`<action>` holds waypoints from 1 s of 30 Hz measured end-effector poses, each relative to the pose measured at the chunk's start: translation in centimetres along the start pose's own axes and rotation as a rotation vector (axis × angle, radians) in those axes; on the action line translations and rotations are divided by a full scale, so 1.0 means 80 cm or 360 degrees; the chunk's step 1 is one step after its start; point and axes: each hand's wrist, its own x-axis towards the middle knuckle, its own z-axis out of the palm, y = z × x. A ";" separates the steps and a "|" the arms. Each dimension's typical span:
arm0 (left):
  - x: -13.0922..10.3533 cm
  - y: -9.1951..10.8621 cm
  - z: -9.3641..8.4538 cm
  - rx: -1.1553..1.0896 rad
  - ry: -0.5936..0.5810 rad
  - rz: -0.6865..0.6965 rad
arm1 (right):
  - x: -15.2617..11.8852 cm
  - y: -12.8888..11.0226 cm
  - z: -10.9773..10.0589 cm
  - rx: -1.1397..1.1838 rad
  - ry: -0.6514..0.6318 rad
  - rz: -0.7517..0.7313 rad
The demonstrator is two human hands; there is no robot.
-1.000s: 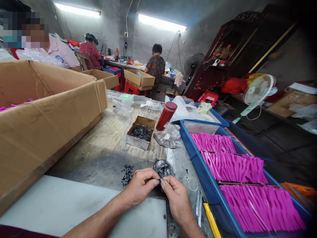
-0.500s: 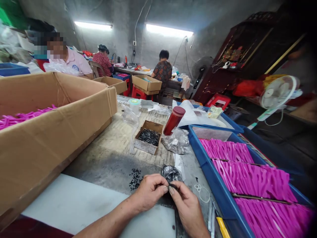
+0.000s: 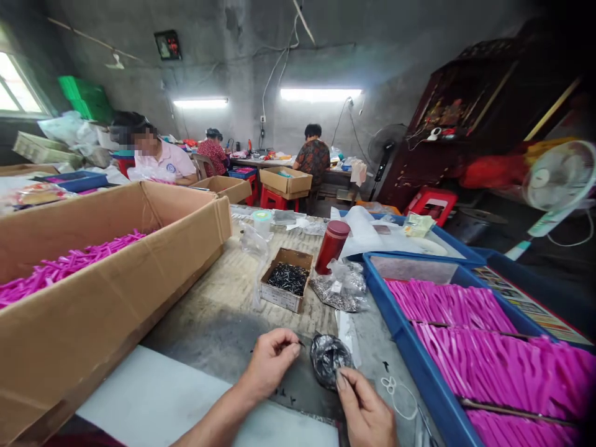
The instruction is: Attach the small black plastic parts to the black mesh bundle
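My left hand [image 3: 274, 359] is closed in a pinch. A small dark piece [image 3: 300, 343], too small to name, sticks out from its fingertips. My right hand [image 3: 365, 406] is at the near right edge of a round bowl lined with black plastic [image 3: 331, 359], its thumb and forefinger together at the rim. What those fingers hold, if anything, is hidden. A few small black pieces [image 3: 285, 393] lie on the table below my left hand, partly covered by the forearm. Beyond the bowl stands a small cardboard box [image 3: 282, 298] with many thin black metallic pieces in it.
A large cardboard box [image 3: 116, 267] with magenta strips fills the left side. On the right, a blue crate [image 3: 405, 354] holds rows of magenta plastic pieces. A red flask [image 3: 332, 248], a clear bag of small parts [image 3: 342, 285] and a rubber band [image 3: 400, 397] are nearby. People sit behind.
My hands have come apart from their shared pinch. The left moved left with a dark piece; the right sits at the bowl's rim. The camera view has tilted up.
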 end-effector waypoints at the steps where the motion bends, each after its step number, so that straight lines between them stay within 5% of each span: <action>1: 0.004 0.003 -0.004 0.0002 0.0024 -0.0006 | 0.000 0.000 0.000 -0.0004 -0.0023 -0.0032; 5: 0.027 0.027 -0.025 0.0214 0.0085 0.0113 | -0.001 -0.002 -0.001 -0.0006 -0.0071 -0.0095; 9: 0.070 0.048 -0.045 0.0934 0.0228 0.0235 | -0.003 -0.007 0.000 0.0006 -0.0066 -0.0110; 16: 0.134 0.051 -0.066 0.1264 0.0289 0.0210 | -0.002 -0.011 -0.003 0.0054 -0.0051 -0.0035; 20: 0.115 0.052 -0.066 0.1366 0.0174 0.0266 | -0.002 -0.010 -0.004 0.0049 -0.0054 0.0014; 30: 0.036 0.021 -0.072 0.1535 -0.0612 0.0147 | -0.003 -0.008 -0.002 0.0119 -0.0092 0.0068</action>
